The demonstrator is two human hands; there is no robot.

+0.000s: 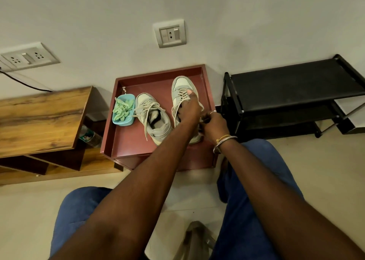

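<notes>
Grey-and-white, its laces loose, a shoe (182, 86) stands with its toe to the wall at the right side of a low maroon bench (158, 76), as a seated person reaches for it with both arms. The left hand (188, 106) grips the shoe at its tongue, the thumb stretched forward over the laces toward the toe. The right hand (214, 124) (a ring on one finger, bangles at the wrist) is bunched tight against the shoe's outer side near the heel. Its fingertips close on something small and dark, but whether that is a lace end or the shoe's rim cannot be told from this angle.

A second shoe (153, 114) of the same pair sits just to the left, apart from the first, its laces trailing over the bench top. Just beside it, a light blue tub (123, 124) holds pale green pieces. A wooden cabinet (39, 117) stands left of the bench with a plastic bottle (89, 136) in the gap between them, and a black rack (296, 82) stands to the right. One wall socket (170, 33) is set in the grey wall above the bench and another socket (27, 56) is above the cabinet. The person's knees, in blue trousers (262, 161), frame the foreground.
</notes>
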